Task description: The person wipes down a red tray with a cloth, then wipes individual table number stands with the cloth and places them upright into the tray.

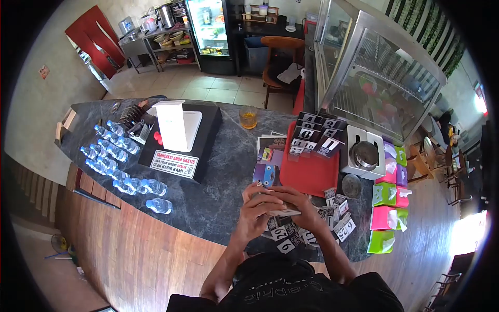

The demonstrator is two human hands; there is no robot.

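Fingers of the left hand (pixel 254 208) and right hand (pixel 300 203) grasp a pale-edged rectangular card stack (pixel 287 212) above scattered black-and-white number cards (pixel 286 245) on a dark marbled counter (pixel 208 213); a slackened grip could spill it among these.

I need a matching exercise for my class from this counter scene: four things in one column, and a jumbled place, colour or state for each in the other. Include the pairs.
Column one
1. Loose number cards
2. Plastic water bottles
3. Tissue boxes
4. Drinking glass

Column two
A. Green, pink and purple, along the right-hand edge of the counter
B. Partly filled with amber liquid
C. Spread out, some overlapping, on either side of the right forearm
D. Grouped towards the left-hand end of the counter, with blue on them

Right pairs: 1-C, 2-D, 3-A, 4-B
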